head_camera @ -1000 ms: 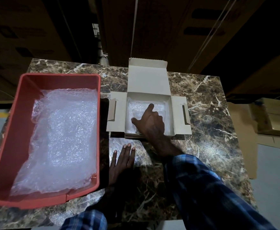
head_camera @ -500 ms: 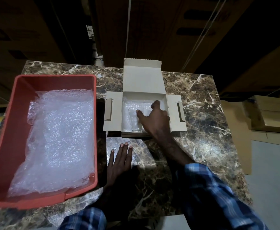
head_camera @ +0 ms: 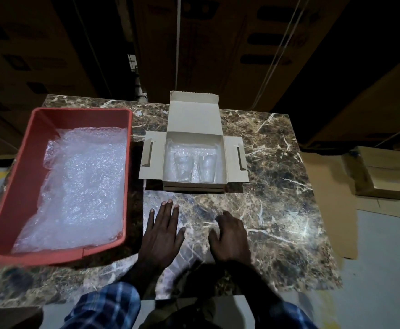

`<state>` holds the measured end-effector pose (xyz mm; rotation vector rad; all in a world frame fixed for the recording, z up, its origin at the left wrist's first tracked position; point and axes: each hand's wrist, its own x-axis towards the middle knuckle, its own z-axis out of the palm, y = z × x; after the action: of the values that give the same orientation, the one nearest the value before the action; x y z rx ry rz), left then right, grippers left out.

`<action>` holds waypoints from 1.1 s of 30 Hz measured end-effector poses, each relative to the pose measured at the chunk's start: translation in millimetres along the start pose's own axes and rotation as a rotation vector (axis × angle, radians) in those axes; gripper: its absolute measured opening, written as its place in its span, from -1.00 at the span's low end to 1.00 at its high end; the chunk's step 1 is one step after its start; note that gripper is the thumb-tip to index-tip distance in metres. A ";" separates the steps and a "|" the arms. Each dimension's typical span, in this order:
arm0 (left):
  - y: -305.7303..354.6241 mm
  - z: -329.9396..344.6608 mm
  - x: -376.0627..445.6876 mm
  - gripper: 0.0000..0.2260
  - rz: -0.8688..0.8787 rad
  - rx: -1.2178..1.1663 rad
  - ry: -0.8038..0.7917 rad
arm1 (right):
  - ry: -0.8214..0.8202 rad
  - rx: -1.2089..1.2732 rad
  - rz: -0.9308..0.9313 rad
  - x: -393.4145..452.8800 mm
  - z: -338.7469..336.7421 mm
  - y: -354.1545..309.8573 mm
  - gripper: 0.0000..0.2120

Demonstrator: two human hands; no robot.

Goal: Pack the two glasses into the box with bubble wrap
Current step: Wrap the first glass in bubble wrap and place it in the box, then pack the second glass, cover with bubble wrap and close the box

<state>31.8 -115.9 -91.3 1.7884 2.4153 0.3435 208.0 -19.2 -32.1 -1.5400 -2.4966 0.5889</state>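
We rest our left hand (head_camera: 162,230) flat on the table (head_camera: 277,210), fingers straight. Our right hand (head_camera: 230,236) sits beside it, fingers loosely curled, empty. Beyond, two glasses (head_camera: 195,167) lie side by side on bubble wrap (head_camera: 192,148) inside the open box (head_camera: 194,119).

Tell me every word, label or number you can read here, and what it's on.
None can be read.
The open box is plain cardboard, with no print.
The red tray shows no label.
Dark marks on the big cartons behind are too blurred to read.
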 end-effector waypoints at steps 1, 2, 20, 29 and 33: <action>2.3 0.5 -4.9 -0.44 -0.003 0.015 -0.003 | -0.059 -0.070 -0.050 -7.1 8.4 5.8 -0.57; 5.8 0.9 -11.1 -0.44 -0.005 0.029 -0.004 | -0.109 -0.115 -0.076 -11.3 14.0 10.1 -0.49; 47.5 -104.0 -46.1 -0.60 -0.005 -0.167 0.414 | 0.048 0.209 -0.374 -3.0 -44.8 -55.8 -0.54; -65.4 -191.8 -63.3 -0.68 -0.133 -0.027 0.470 | 0.200 0.369 -0.710 -5.6 -54.7 -166.8 -0.79; -105.6 -192.0 -87.4 -0.71 -0.101 0.019 0.465 | 0.015 0.311 -0.707 -8.2 -33.1 -204.7 -0.78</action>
<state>-83.8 -250.1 64.6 1.7397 2.8026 0.8068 53.7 -99.2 81.3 -0.4939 -2.5365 0.7698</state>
